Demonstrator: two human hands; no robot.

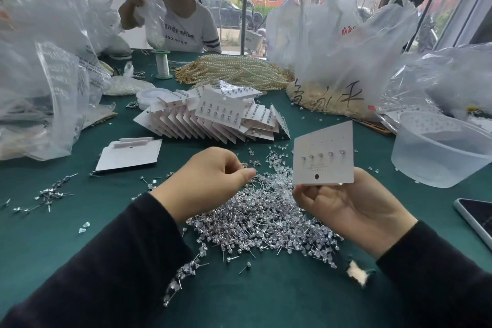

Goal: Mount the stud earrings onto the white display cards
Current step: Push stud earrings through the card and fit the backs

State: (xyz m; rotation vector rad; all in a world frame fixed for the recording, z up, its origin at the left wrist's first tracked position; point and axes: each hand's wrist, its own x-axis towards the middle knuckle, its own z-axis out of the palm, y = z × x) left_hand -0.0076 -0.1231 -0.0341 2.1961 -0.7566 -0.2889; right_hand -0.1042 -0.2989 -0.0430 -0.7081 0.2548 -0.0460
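Note:
My right hand (348, 210) holds a white display card (323, 153) upright by its lower edge; one row of several stud earrings sits in it, with bare holes above. My left hand (210, 178) hovers over a large pile of loose stud earrings (261, 218) on the green table, fingers curled with thumb against fingertips; a small stud seems pinched there, though I cannot make it out clearly. A fanned heap of filled cards (218, 117) lies behind the pile. Blank cards (127, 154) lie to the left.
A clear plastic tub (439, 149) stands at the right, a phone (476, 218) near the right edge. Plastic bags (340, 42) and pearl strands (234, 69) crowd the back. A person sits across the table. Scattered studs (50, 194) lie at the left.

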